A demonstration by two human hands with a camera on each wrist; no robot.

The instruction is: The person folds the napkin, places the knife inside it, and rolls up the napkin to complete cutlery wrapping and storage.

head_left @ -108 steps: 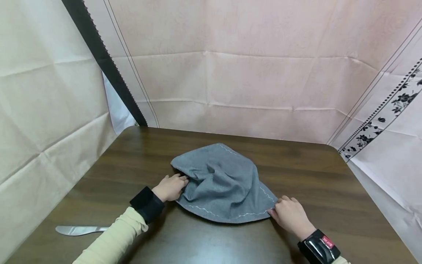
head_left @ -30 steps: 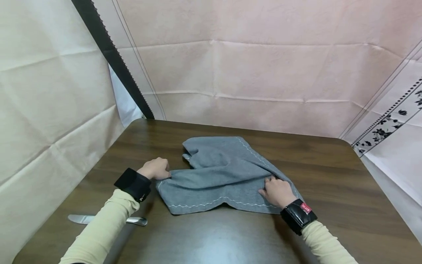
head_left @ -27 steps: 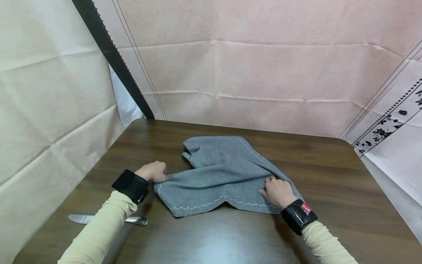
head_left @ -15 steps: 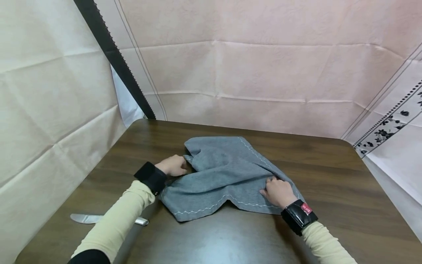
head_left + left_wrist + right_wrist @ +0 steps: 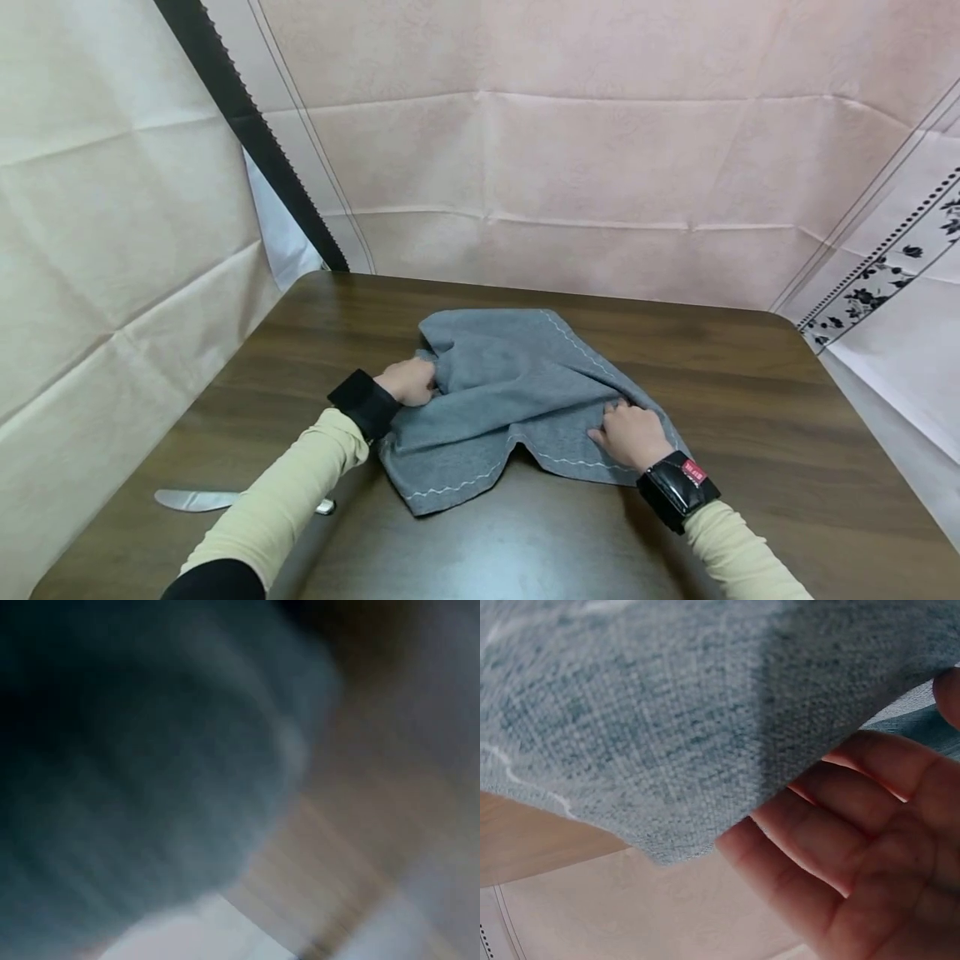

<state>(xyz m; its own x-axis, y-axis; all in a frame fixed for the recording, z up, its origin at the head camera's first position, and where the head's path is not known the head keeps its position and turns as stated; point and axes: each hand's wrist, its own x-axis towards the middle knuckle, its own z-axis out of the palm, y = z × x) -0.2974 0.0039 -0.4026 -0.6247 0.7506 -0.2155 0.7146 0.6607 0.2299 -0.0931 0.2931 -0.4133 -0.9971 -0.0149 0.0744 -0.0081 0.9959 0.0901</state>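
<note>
A grey-blue cloth (image 5: 525, 383) with white stitching lies rumpled on the table, with raised folds and a notch in its front edge. At the cloth's left side my left hand (image 5: 411, 382) has curled fingers on a small flap; the fingertips are partly hidden. The left wrist view is blurred and shows mostly cloth (image 5: 135, 787). My right hand (image 5: 633, 433) rests on the right part of the cloth. In the right wrist view, the fingers of the right hand (image 5: 870, 847) are loosely extended, their tips meeting the cloth's edge (image 5: 652, 735), with the thumb apart.
A silver table knife (image 5: 197, 500) lies on the brown wooden table (image 5: 465, 558) at the left, partly covered by my left sleeve (image 5: 277, 492). Light patterned sheets (image 5: 585, 183) hang behind and beside the table.
My left hand has left the cloth's left corner and moved right to the flap above. The lower left part of the cloth has shifted right and forward; the front notch is deeper.
</note>
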